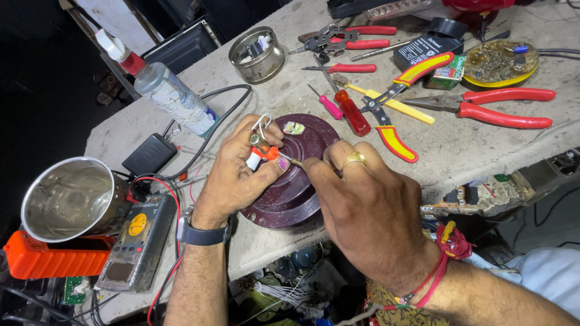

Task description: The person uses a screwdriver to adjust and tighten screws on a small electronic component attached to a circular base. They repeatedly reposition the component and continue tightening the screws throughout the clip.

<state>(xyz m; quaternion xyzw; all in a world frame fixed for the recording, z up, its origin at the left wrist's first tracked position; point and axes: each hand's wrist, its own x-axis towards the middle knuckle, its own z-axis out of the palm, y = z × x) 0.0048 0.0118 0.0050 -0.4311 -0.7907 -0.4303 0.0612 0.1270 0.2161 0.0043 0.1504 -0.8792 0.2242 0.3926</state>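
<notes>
At the far left, a steel cup (pixel 71 198) is seen on an orange case (pixel 51 259), with a multimeter (pixel 138 244) just beside it. Further back, a spray bottle (pixel 162 87) is laid on its side near a black adapter (pixel 150 154). At the bench's near edge, a small orange-and-white component (pixel 264 153) with thin wire leads is pinched between the thumb and fingertips of the left hand (pixel 238 172), the fingers being curled tightly around it. It is held just above a round maroon housing (pixel 296 187) (a motor cover, by its look). A thin metal tool (pixel 293 161) is gripped in the closed fingers of the right hand (pixel 368 211), its tip touching the component. To the right, a red screwdriver (pixel 350 110), yellow-handled strippers (pixel 396 115) and red pliers (pixel 492 105) are spread across the bench (pixel 483 145).
</notes>
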